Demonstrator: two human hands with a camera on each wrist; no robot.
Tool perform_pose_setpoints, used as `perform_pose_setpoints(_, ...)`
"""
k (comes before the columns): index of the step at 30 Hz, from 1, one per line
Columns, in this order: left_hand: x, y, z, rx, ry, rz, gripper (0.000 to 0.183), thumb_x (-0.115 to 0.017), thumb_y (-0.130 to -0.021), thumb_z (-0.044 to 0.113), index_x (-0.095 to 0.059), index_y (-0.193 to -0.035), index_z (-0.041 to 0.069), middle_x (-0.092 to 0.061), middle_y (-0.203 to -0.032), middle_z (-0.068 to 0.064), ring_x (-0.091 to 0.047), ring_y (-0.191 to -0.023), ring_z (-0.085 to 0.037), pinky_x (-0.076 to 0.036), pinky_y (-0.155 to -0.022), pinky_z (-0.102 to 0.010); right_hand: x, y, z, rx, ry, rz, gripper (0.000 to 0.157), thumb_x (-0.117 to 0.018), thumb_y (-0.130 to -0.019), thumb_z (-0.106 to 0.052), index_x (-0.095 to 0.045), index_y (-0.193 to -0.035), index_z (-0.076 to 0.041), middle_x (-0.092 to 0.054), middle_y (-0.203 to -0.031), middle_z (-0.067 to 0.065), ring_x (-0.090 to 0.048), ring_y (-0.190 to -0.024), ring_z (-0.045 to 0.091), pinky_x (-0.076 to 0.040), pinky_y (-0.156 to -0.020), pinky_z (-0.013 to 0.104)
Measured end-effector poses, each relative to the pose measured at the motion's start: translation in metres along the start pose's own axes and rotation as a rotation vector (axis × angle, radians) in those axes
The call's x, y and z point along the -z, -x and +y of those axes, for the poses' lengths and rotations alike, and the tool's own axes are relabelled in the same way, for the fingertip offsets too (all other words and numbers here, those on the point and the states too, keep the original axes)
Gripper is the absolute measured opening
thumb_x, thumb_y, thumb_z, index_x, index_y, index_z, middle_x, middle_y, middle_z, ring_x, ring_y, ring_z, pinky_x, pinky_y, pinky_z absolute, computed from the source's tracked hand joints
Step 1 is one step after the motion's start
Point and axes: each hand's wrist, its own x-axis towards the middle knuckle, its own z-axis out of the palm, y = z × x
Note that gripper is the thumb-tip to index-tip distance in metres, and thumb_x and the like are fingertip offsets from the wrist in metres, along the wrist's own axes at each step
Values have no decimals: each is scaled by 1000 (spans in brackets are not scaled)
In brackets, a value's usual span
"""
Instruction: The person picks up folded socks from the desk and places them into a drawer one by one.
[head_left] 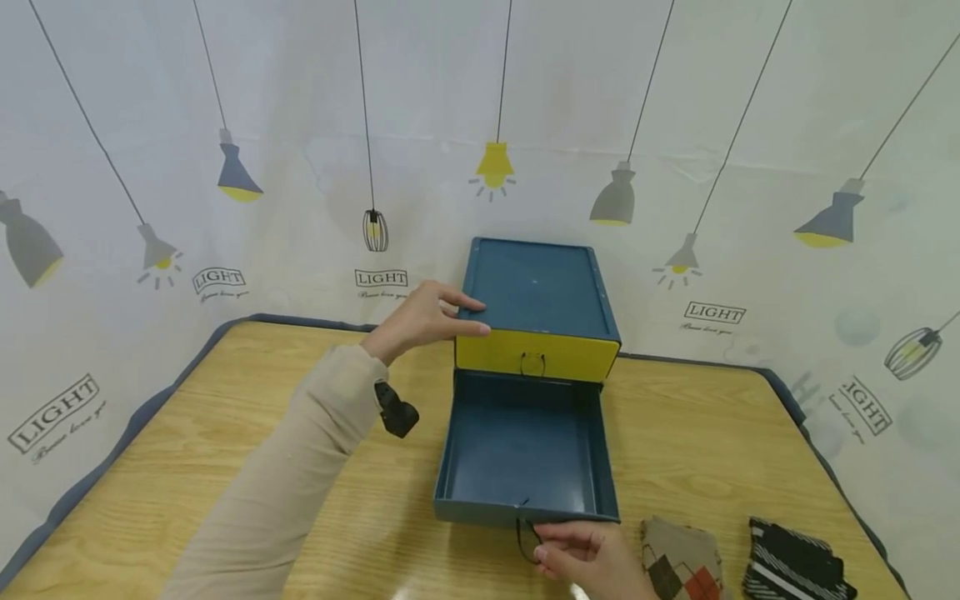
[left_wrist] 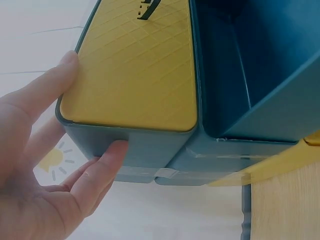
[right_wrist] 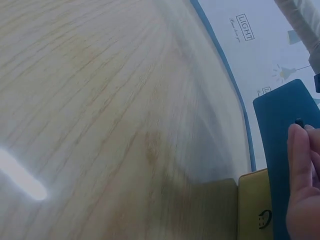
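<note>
A small drawer unit point(head_left: 534, 279) with a blue top stands on the table. Its upper drawer has a yellow front point(head_left: 491, 354) and is closed; the blue lower drawer point(head_left: 480, 510) is pulled far out, with nothing inside. My left hand point(head_left: 423, 321) rests on the unit's upper left front corner, fingers mostly straight. In the left wrist view, its fingers point(left_wrist: 112, 155) touch the top edge and side wall. Down at the lower drawer's front, my right hand point(head_left: 596, 558) pinches the black loop handle point(head_left: 518, 542). The right wrist view shows those fingers point(right_wrist: 300, 155) at the blue drawer front.
On the table to the right lie a folded beige argyle cloth point(head_left: 682, 554) and a folded black-and-white striped cloth point(head_left: 795, 562), both sock-like. The wooden table point(head_left: 225, 433) backs onto a white curtain point(head_left: 420, 108) printed with lamps.
</note>
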Motion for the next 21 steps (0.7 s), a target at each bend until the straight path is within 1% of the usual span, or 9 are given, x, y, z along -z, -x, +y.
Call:
perform_pose_setpoints(3, 0, 0, -1, -8, 7, -3, 41, -71, -74, 33, -64, -111, 17, -43, -130, -5, -44, -113, -31, -41, -87, -44, 0, 0, 1, 4, 12, -8, 45, -64, -81, -13, -51, -111, 18, -64, -89, 20, -64, -78, 24, -51, -72, 36)
perform_pose_setpoints(6, 0, 1, -1, -4, 6, 1, 41, -71, -74, 34, -64, -111, 17, -43, -130, -5, -44, -113, -30, -41, -88, -44, 4, 1, 0, 37, 93, -56, 43, -61, -84, -13, -51, -112, 18, -61, -96, 25, -63, -80, 16, -51, -72, 30)
perform_pose_setpoints(10, 0, 0, -2, 1, 5, 8, 40, -71, -74, 34, -64, -110, 19, -44, -129, -3, -45, -112, -29, -41, -87, -44, 14, 6, -4, 137, 208, -190, 38, -53, -89, -10, -49, -113, 18, -55, -104, 31, -60, -84, 7, -50, -70, 24)
perform_pose_setpoints(14, 0, -1, -3, 5, 5, 13, 39, -72, -73, 35, -65, -109, 20, -45, -127, -2, -45, -111, -28, -41, -87, -43, 35, 12, -7, 253, 200, -393, 27, -46, -90, -1, -52, -111, 16, -59, -108, 13, -59, -88, 7, -50, -73, 26)
perform_pose_setpoints(16, 0, -1, -3, 4, 0, 13, 39, -71, -73, 36, -65, -109, 21, -45, -127, -2, -46, -112, -27, -41, -88, -43, 50, 16, -9, 252, 162, -482, 24, -44, -90, 3, -55, -110, 12, -61, -106, 2, -59, -89, 8, -50, -74, 27)
perform_pose_setpoints(17, 0, -1, -3, 4, -1, 13, 39, -71, -73, 36, -65, -109, 21, -45, -128, -2, -46, -111, -27, -41, -88, -43, 59, 18, -10, 228, 143, -513, 24, -43, -91, 3, -57, -109, 9, -61, -105, -2, -59, -89, 9, -50, -74, 26)
perform_pose_setpoints(18, 0, -1, -3, 8, -3, 14, 39, -72, -73, 36, -65, -108, 22, -45, -128, -1, -46, -111, -27, -41, -88, -43, 69, 19, -12, 204, 136, -536, 24, -43, -91, 3, -58, -109, 8, -61, -105, -1, -59, -90, 10, -49, -75, 26)
perform_pose_setpoints(19, 0, 0, -3, 9, -4, 14, 39, -72, -73, 37, -65, -108, 22, -45, -128, -1, -46, -112, -27, -41, -88, -43, 79, 21, -13, 156, 120, -540, 25, -42, -91, 3, -58, -109, 7, -62, -105, 0, -58, -91, 10, -49, -76, 26)
perform_pose_setpoints(21, 0, 0, -3, 9, -4, 13, 40, -72, -73, 36, -65, -109, 21, -44, -128, -2, -46, -112, -27, -41, -88, -43, 97, 24, -16, 71, 130, -475, 25, -42, -92, -1, -58, -110, 7, -62, -104, 2, -58, -91, 11, -48, -76, 25)
